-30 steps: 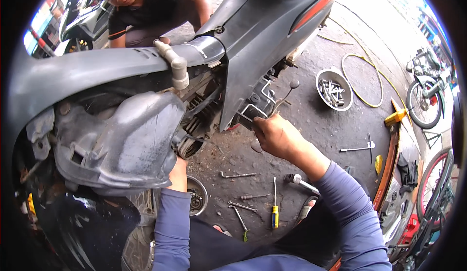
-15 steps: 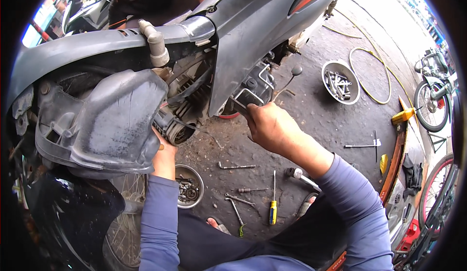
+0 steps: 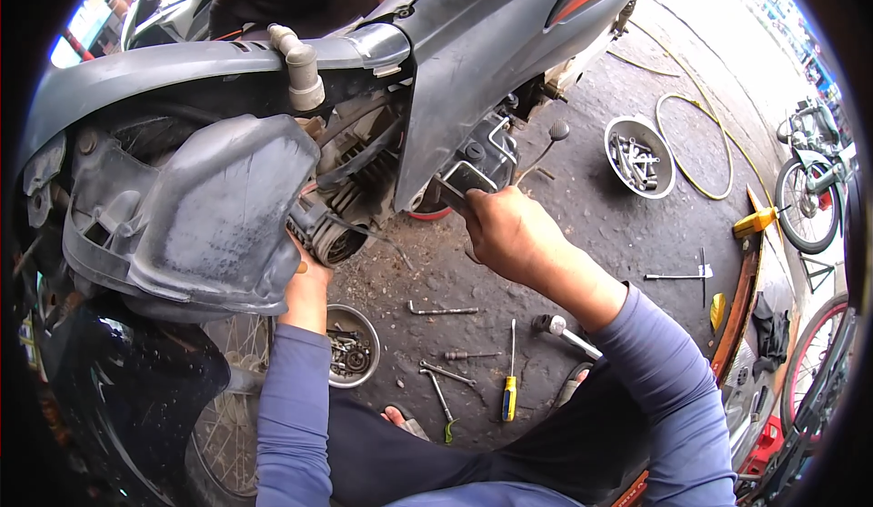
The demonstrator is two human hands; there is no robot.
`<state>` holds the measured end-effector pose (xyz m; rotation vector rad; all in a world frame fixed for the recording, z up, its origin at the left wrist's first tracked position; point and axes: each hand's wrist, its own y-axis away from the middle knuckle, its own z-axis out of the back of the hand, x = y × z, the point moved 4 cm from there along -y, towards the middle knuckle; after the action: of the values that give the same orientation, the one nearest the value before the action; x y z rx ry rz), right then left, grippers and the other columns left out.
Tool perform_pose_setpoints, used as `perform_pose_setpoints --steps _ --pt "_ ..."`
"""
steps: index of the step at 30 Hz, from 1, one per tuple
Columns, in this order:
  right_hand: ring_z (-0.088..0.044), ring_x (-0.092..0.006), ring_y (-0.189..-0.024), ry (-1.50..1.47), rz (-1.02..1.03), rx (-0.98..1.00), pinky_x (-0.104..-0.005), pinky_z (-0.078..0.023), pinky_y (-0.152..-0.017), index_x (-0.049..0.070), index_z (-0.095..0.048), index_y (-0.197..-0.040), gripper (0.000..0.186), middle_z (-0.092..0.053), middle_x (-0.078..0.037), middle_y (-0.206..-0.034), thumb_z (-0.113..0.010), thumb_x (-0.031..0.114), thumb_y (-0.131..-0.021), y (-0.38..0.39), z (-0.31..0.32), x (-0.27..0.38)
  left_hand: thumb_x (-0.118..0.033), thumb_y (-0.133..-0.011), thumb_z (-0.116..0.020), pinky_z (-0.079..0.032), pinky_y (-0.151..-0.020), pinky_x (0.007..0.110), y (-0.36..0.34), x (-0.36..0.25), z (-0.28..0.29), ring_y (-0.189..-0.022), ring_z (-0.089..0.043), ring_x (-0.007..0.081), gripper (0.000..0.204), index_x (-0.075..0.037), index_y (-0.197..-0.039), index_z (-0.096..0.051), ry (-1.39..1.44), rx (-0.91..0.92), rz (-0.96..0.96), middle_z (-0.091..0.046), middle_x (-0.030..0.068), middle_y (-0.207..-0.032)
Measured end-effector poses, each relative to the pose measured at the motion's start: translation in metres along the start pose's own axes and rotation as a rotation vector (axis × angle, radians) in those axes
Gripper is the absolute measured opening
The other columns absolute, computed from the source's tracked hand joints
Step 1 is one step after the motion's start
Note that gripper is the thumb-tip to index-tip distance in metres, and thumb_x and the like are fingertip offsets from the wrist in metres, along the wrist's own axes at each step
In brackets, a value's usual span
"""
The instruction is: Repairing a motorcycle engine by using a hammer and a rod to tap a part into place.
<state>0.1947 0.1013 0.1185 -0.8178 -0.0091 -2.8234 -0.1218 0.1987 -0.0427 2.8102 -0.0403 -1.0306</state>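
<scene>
Left hand (image 3: 312,275) raised, partly behind grey plastic cover (image 3: 218,211); grip hidden. Right hand (image 3: 514,234) curled, knuckles up, by metal loop (image 3: 481,173); can't tell if holding.

Dark, gritty ground (image 3: 600,234) is spreading below, paler pavement (image 3: 723,30) is glaring in daylight toward the upper right, and a yellowish hose (image 3: 658,123) is lying looped. A motorcycle (image 3: 807,128) is standing at right beyond a red-rimmed bicycle wheel (image 3: 809,336); a white two-wheeler (image 3: 170,18) is standing upper left
</scene>
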Motion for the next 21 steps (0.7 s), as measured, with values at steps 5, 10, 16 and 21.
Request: perform_pose_setpoints --steps 5,10,16,21 --pt "-0.063 -0.0421 -0.070 0.009 -0.012 0.022 -0.0474 -0.052 -0.064 -0.004 -0.057 -0.075 0.015 -0.061 -0.025 -0.069 -0.051 0.008 -0.082 -0.001 0.000 0.001 -0.050 -0.096 -0.027 -0.044 -0.099 0.048 0.003 -0.002 -0.008 -0.116 -0.054 0.0318 0.058 -0.009 -0.131 -0.048 -0.012 0.011 0.004 -0.055 0.0130 -0.127" --pt "-0.063 -0.0418 -0.070 -0.001 -0.017 0.031 -0.0473 -0.052 -0.064 -0.004 -0.057 -0.075 0.018 -0.061 -0.025 -0.069 -0.051 0.011 -0.084 -0.001 0.000 0.005 -0.047 -0.097 -0.026 -0.043 -0.101 0.048 0.006 -0.006 -0.005 -0.118 -0.052 0.0322 0.056 -0.008 -0.132 -0.047 -0.123 0.076 -0.038 -0.053 0.0135 -0.129" --pt "-0.063 -0.0422 -0.070 0.008 -0.038 0.034 -0.0478 -0.052 -0.064 -0.004 -0.056 -0.079 0.016 -0.061 -0.025 -0.068 -0.051 0.010 -0.084 0.001 0.000 0.002 -0.048 -0.097 -0.024 -0.040 -0.103 0.049 0.011 -0.001 -0.024 -0.119 -0.051 0.0324 0.057 -0.008 -0.133 -0.046 0.013 0.002 0.025 -0.052 0.0137 -0.131" --pt "-0.063 -0.0423 -0.069 0.006 -0.001 0.020 -0.0482 -0.052 -0.063 -0.003 -0.055 -0.079 0.015 -0.061 -0.025 -0.068 -0.051 0.010 -0.083 0.001 -0.003 0.002 -0.049 -0.097 -0.023 -0.039 -0.104 0.049 0.010 -0.004 -0.016 -0.121 -0.049 0.0322 0.059 -0.009 -0.134 -0.045 0.045 0.007 0.039 -0.051 0.0135 -0.133"
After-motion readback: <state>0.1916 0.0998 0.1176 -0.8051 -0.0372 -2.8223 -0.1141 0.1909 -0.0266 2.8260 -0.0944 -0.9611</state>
